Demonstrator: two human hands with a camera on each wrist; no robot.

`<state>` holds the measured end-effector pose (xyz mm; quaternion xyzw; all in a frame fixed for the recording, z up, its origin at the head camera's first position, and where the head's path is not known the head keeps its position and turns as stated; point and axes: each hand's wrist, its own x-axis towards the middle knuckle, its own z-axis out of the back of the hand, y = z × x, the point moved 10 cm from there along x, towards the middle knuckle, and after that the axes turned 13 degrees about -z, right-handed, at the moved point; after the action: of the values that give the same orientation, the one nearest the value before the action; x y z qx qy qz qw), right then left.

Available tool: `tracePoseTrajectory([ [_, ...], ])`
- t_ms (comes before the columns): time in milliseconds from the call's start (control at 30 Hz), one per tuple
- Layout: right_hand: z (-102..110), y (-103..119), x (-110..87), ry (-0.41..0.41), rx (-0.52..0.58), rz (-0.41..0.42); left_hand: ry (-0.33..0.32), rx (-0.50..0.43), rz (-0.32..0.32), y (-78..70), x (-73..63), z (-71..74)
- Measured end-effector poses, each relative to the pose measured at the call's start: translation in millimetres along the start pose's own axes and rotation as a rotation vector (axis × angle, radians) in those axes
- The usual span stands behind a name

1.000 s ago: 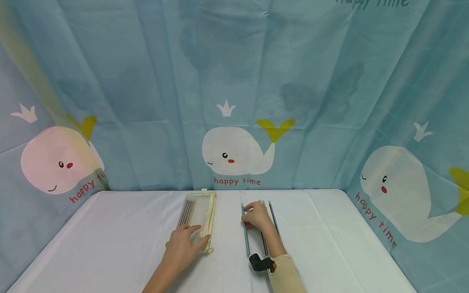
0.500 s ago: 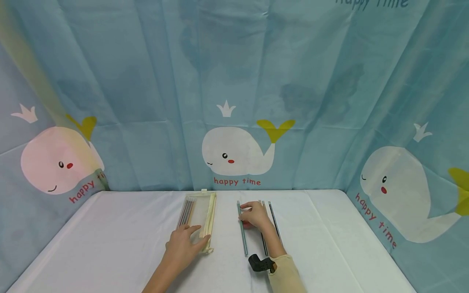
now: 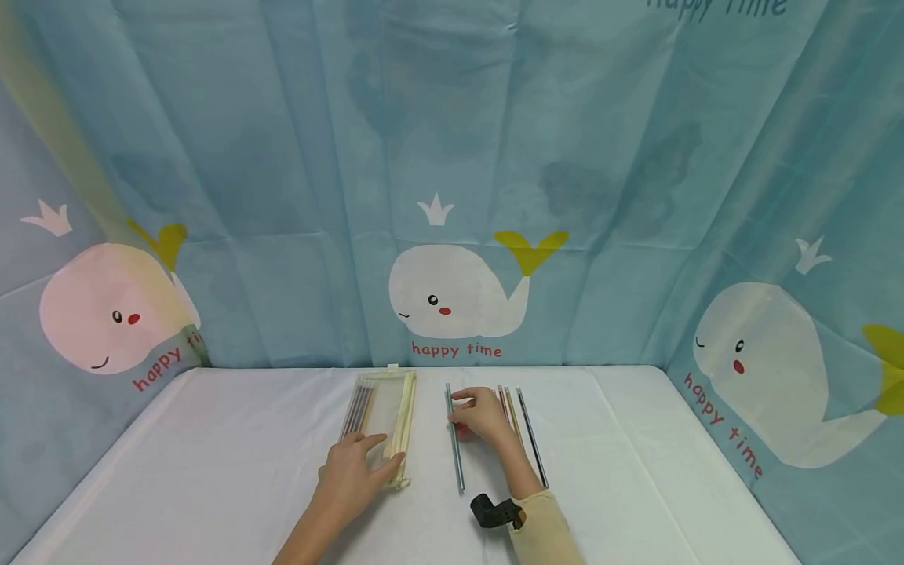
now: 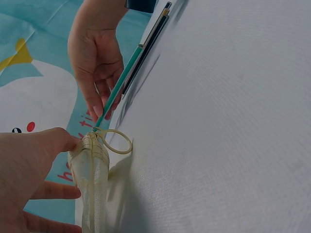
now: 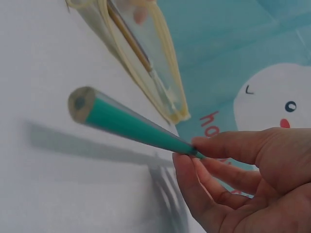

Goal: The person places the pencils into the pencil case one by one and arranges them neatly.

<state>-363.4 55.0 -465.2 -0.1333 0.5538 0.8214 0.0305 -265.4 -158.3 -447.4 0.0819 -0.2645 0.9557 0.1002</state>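
Observation:
A green pencil (image 3: 455, 443) hangs over the white table, its unsharpened end facing the camera in the right wrist view. My right hand (image 3: 480, 413) pinches it between thumb and fingers, as the right wrist view shows up close. To its left lies a see-through mesh pouch (image 3: 388, 400) with cream trim and a zip pull ring (image 4: 117, 141). Several pencils (image 3: 359, 408) show inside the pouch along its left side. My left hand (image 3: 355, 468) rests on the near part of the pouch with fingers spread and mostly straight, thumb by the zipped edge.
Right of the green pencil lie several loose pencils, among them a dark one (image 3: 533, 436) and a gold-toned one (image 3: 513, 414), partly covered by the right forearm. A blue whale-print curtain (image 3: 297, 196) hangs around the table (image 3: 621, 471). A black camera mount (image 3: 496, 512) sits on my right wrist.
My right hand has carried the green pencil leftward, nearer the pouch, uncovering more of the loose pencils. The left hand and pouch stay in place.

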Motion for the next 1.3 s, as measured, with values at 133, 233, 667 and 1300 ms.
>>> tracePoseTrajectory([
  [133,-6,2,-1.2,0.014,0.018,0.01,-0.003,-0.005,0.0,-0.4,-0.9,1.7],
  [233,-10,4,-2.4,0.02,0.023,0.015,-0.005,-0.014,-0.003,-0.7,-1.1,1.7],
  [667,-26,10,2.3,0.05,0.021,0.015,-0.005,0.001,0.008,2.1,-1.2,-1.3],
  [1300,-50,11,19.6,0.077,-0.001,-0.045,0.002,-0.004,0.014,1.8,-0.8,-1.0],
])
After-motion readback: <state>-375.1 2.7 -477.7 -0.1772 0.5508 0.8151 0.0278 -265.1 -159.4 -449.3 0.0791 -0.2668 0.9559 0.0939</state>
